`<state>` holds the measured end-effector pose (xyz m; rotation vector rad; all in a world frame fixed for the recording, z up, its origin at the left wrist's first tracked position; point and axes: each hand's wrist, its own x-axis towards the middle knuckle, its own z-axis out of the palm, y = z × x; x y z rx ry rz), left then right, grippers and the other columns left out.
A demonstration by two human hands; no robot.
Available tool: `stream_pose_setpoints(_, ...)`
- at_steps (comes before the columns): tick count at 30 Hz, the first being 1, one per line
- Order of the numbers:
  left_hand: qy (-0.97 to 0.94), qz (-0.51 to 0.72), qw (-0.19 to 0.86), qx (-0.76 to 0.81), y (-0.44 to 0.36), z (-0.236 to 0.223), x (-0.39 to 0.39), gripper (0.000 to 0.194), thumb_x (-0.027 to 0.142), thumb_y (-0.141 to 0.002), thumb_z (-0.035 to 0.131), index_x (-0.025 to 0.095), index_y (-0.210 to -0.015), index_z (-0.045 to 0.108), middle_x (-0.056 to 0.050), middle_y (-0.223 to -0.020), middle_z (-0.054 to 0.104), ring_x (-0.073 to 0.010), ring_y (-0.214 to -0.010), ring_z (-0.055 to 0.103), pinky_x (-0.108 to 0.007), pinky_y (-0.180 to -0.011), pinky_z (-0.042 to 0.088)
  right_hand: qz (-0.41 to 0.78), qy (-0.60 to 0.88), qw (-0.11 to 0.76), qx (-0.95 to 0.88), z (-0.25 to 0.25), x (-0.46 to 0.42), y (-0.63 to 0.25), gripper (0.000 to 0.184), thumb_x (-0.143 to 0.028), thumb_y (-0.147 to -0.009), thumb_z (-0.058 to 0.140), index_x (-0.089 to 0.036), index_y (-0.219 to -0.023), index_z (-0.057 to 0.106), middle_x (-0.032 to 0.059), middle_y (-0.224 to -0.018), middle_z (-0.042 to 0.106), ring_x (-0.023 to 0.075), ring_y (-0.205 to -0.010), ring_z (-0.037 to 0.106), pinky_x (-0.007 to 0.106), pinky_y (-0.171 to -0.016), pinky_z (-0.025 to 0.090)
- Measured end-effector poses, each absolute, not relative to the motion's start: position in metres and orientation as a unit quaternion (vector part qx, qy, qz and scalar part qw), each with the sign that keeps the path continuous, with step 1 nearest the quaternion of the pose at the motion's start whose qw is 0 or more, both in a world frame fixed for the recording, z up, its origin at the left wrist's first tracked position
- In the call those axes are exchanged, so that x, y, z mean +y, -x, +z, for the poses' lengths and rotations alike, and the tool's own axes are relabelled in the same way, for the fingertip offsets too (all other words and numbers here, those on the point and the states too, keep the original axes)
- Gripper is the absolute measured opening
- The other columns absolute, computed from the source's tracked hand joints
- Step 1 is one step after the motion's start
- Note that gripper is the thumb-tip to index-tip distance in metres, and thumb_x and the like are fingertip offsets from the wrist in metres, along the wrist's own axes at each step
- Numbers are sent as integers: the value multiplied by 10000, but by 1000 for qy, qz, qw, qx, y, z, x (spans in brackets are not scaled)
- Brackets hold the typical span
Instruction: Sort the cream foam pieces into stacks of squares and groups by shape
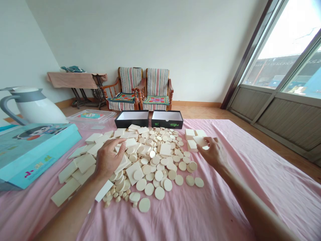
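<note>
My left hand [109,159] is spread over the left side of a large heap of cream foam-like discs [155,167] and square tiles on a pink bedsheet [225,207]. Its palm is over a tilted square tile [124,164], and whether it grips that tile is hidden. My right hand [212,152] pinches a cream square tile [200,141] by its edge. Next to that hand lies a small stack of cream tiles [192,139]. Longer cream rectangular pieces [75,167] lie left of my left hand.
Two open black box halves [149,118] stand beyond the heap. A turquoise printed box [35,154] lies at the left, with a white-and-grey thermal jug [35,105] and a clear plastic lid [91,116] behind it. Two wooden armchairs stand further back.
</note>
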<state>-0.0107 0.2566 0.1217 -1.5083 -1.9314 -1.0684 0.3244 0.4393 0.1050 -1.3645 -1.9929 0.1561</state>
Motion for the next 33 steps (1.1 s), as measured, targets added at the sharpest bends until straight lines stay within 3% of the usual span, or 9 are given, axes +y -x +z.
stream_pose_setpoints(7,556,-381,250,-695,11,119,258,210,308,-879,522,188,-949,681,-48,-947,714,-200,-858,666,-306,-840,506,35,664,231,-710,96,455,-356,507,-549,-759,507,-164,-1072,611,131,-1032,604,286,-939,595,335,-630,433)
stream_pose_setpoints(21,557,-382,253,-692,12,118,257,195,297,-877,532,189,-936,683,-43,-930,714,-194,-847,669,-298,-831,507,28,666,217,-713,85,455,-345,581,-611,-803,465,-170,-1159,594,144,-1116,604,305,-963,611,383,-702,452)
stream_pose_setpoints(28,561,-384,258,-686,10,119,256,181,282,-876,532,192,-932,680,-42,-933,714,-189,-848,670,-292,-832,509,78,544,373,-748,95,449,-340,318,-409,-824,531,-165,-1002,629,81,-941,626,189,-736,621,316,-616,460)
stream_pose_setpoints(33,569,-384,252,-683,10,118,256,181,276,-876,526,193,-933,676,-42,-923,711,-196,-872,669,-300,-829,510,151,348,329,-865,103,428,-297,198,-288,-824,559,-182,-963,652,72,-920,633,185,-791,608,314,-692,486)
